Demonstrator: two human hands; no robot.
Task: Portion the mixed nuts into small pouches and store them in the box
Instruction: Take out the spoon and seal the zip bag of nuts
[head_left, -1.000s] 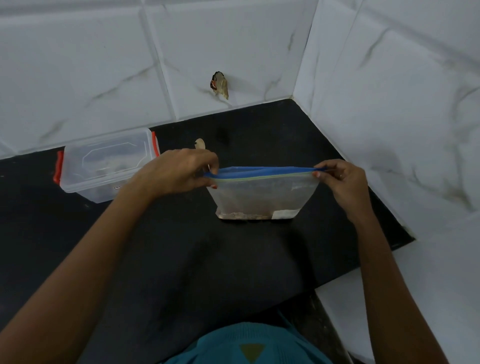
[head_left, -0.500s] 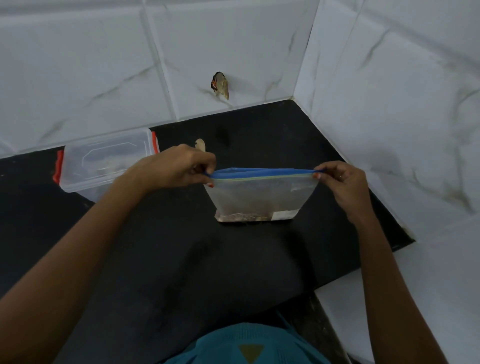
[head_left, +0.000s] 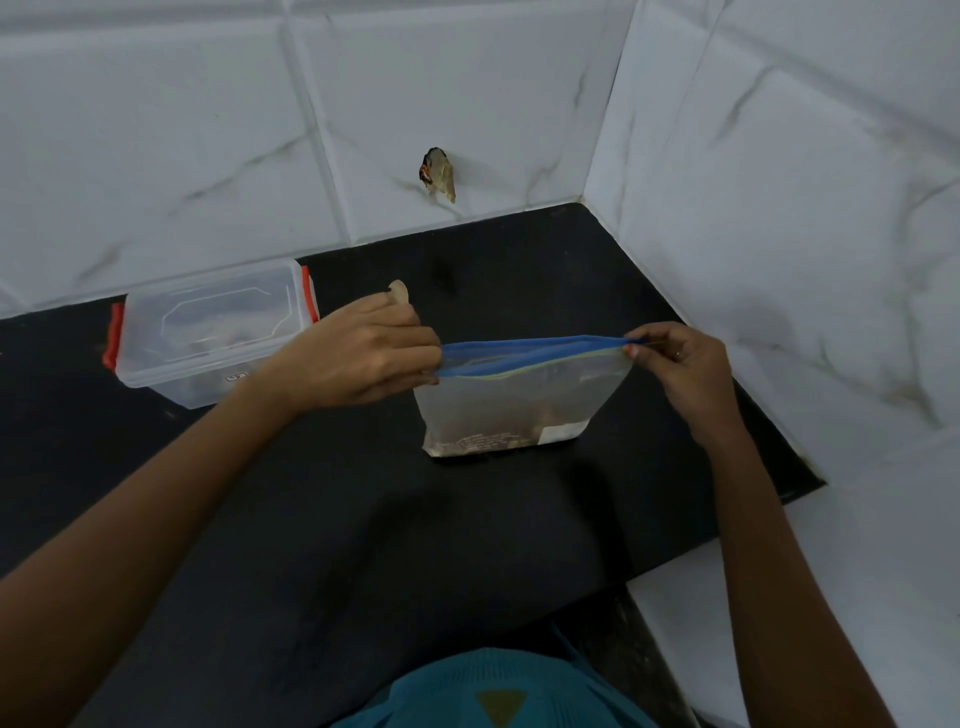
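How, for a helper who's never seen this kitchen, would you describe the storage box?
Start at the black counter below the tiled wall. The box sits back left, beside the left hand. It alone is a clear lidded tub with red clips.

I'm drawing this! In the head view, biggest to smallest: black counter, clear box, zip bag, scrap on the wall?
1. black counter
2. clear box and zip bag: they look about equal, so I won't rank them
3. scrap on the wall, smallest

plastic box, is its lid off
No, the clear lid sits on the plastic box, between its red latches.
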